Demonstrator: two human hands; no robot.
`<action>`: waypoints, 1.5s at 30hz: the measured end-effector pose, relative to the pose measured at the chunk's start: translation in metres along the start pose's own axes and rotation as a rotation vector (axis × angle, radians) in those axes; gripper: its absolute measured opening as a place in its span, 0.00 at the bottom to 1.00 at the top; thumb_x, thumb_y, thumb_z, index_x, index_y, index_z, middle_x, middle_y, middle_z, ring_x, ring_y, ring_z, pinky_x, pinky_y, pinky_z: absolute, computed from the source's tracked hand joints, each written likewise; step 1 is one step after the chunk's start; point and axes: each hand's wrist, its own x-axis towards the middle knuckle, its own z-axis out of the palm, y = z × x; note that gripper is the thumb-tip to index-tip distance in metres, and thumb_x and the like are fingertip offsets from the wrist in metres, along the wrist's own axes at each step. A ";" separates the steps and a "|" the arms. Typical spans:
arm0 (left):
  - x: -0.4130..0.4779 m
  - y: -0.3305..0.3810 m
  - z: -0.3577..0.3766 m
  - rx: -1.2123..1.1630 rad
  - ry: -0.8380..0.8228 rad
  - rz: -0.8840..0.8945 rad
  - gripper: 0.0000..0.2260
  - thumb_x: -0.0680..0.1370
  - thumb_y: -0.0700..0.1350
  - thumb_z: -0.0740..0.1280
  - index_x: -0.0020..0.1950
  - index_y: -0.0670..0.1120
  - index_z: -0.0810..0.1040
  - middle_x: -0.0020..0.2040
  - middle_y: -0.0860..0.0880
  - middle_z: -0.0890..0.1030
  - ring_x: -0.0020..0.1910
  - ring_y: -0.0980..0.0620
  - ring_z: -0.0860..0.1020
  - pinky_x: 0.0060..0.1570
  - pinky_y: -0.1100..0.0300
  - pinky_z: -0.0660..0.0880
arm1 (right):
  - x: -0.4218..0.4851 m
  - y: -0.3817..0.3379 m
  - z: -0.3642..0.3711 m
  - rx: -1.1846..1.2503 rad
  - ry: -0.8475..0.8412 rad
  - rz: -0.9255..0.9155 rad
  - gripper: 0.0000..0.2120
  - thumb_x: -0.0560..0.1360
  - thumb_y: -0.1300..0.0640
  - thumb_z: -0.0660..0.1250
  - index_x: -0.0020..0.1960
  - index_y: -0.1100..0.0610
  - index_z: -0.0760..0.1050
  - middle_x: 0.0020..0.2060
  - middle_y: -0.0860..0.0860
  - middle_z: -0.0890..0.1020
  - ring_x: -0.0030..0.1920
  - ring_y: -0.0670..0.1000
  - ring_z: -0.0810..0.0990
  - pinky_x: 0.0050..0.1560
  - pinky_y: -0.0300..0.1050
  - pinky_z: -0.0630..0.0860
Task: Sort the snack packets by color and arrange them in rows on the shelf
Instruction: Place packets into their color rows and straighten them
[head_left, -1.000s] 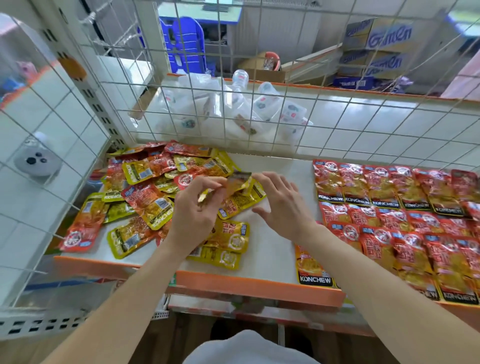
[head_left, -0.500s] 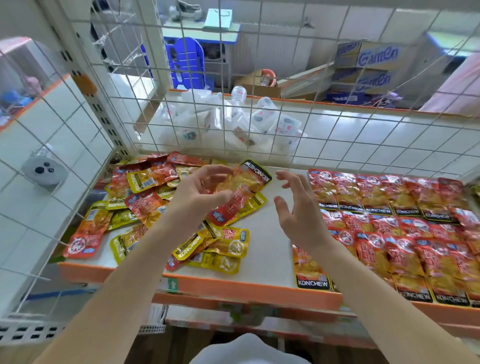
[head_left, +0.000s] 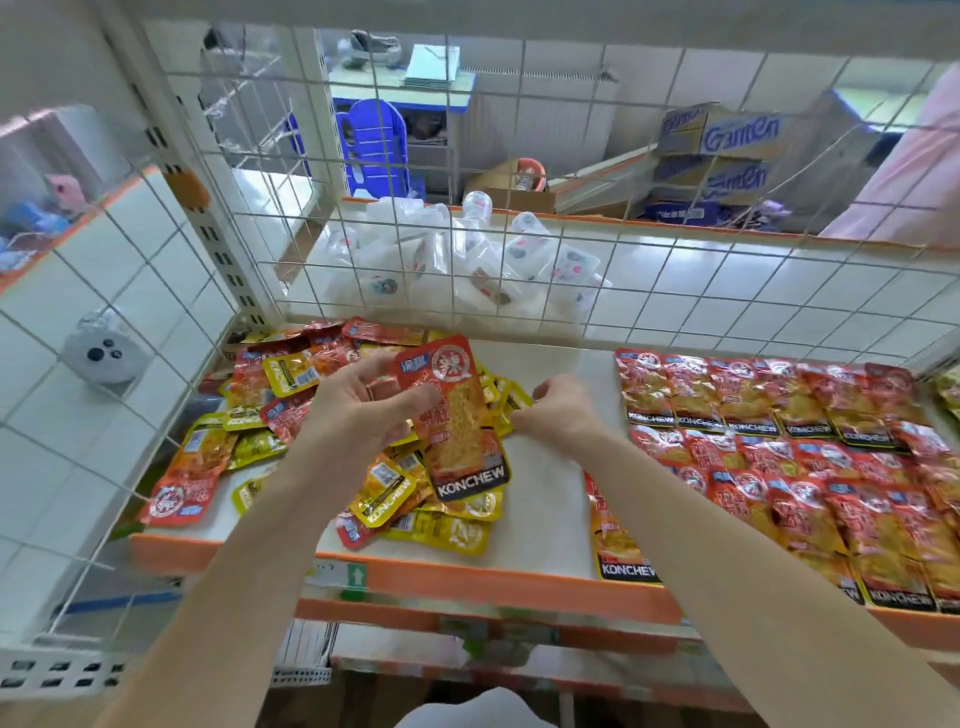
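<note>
My left hand (head_left: 363, 410) holds a red KONCHEW packet (head_left: 457, 415) upright, face toward me, above a mixed heap of red and yellow packets (head_left: 291, 374) on the left of the white shelf (head_left: 545, 493). My right hand (head_left: 563, 410) is just right of that packet with its fingers curled at the edge of yellow packets (head_left: 511, 408); whether it grips one is unclear. Red packets (head_left: 779, 410) lie in neat overlapping rows on the right half of the shelf. My right forearm covers part of those rows.
A wire mesh (head_left: 519, 306) closes the back and left side of the shelf. Behind it lie white plastic packs (head_left: 467, 260). The shelf's orange front lip (head_left: 467, 577) runs below the heap. A round grey device (head_left: 106, 353) hangs on the left mesh.
My left hand lifted the red packet off the heap and turned it upright, label readable. My right hand drew in from open fingers to curled ones beside it.
</note>
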 end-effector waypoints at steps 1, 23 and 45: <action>-0.002 -0.003 -0.002 -0.034 0.009 -0.014 0.21 0.64 0.43 0.78 0.56 0.47 0.82 0.44 0.48 0.85 0.39 0.53 0.82 0.40 0.58 0.71 | 0.002 -0.001 0.002 0.003 0.005 0.017 0.12 0.67 0.53 0.76 0.47 0.58 0.81 0.40 0.54 0.81 0.47 0.54 0.81 0.44 0.45 0.77; 0.004 -0.019 0.013 -0.341 -0.052 -0.150 0.18 0.67 0.34 0.73 0.56 0.41 0.76 0.41 0.45 0.84 0.32 0.53 0.82 0.23 0.66 0.72 | -0.121 0.035 -0.058 1.465 -0.148 -0.286 0.10 0.62 0.51 0.78 0.38 0.56 0.84 0.37 0.52 0.85 0.40 0.48 0.85 0.42 0.39 0.82; -0.007 -0.033 0.040 -0.037 -0.095 -0.090 0.23 0.65 0.40 0.76 0.59 0.46 0.78 0.48 0.47 0.86 0.50 0.45 0.85 0.50 0.48 0.80 | -0.145 0.055 -0.052 1.259 -0.049 -0.174 0.15 0.69 0.60 0.69 0.55 0.56 0.76 0.49 0.53 0.86 0.51 0.54 0.85 0.49 0.48 0.82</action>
